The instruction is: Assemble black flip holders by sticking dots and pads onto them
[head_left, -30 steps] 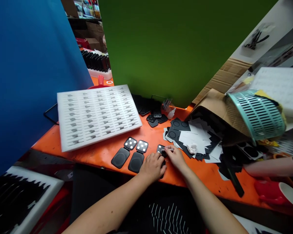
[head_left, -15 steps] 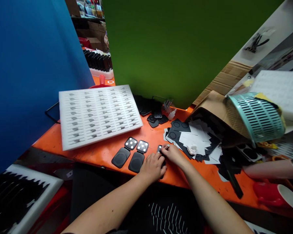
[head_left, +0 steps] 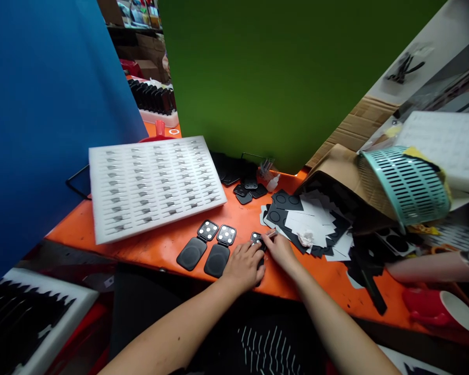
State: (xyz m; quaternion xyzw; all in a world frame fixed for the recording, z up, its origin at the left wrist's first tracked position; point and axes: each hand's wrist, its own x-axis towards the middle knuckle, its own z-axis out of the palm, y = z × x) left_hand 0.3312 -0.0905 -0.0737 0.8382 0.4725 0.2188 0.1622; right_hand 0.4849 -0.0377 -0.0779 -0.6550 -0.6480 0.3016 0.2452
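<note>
My left hand (head_left: pixel 245 264) rests over a black hinged piece (head_left: pixel 257 238), its fingers spread across the lower part and hiding most of it. At that piece's upper right edge, my right hand (head_left: pixel 278 249) is closed around a small thin tool (head_left: pixel 272 234). White dots show on the piece's upper square. To the left lie two similar opened pieces, one with a dotted square (head_left: pixel 208 230) and a dark pad (head_left: pixel 191 253), the other with a dotted square (head_left: pixel 226 235) and a pad (head_left: pixel 217 260).
A white foam tray (head_left: pixel 156 187) with slots stands at the left. Beyond my hands lie black pieces (head_left: pixel 250 190). Cut sheets (head_left: pixel 308 221), a teal basket (head_left: pixel 410 182) and a red mug (head_left: pixel 433 307) are on the right. A green panel (head_left: pixel 289 78) rises behind.
My right hand has shifted slightly right and away from the piece, uncovering more of its dotted square. My left hand stays on the piece. The whole view has shifted slightly.
</note>
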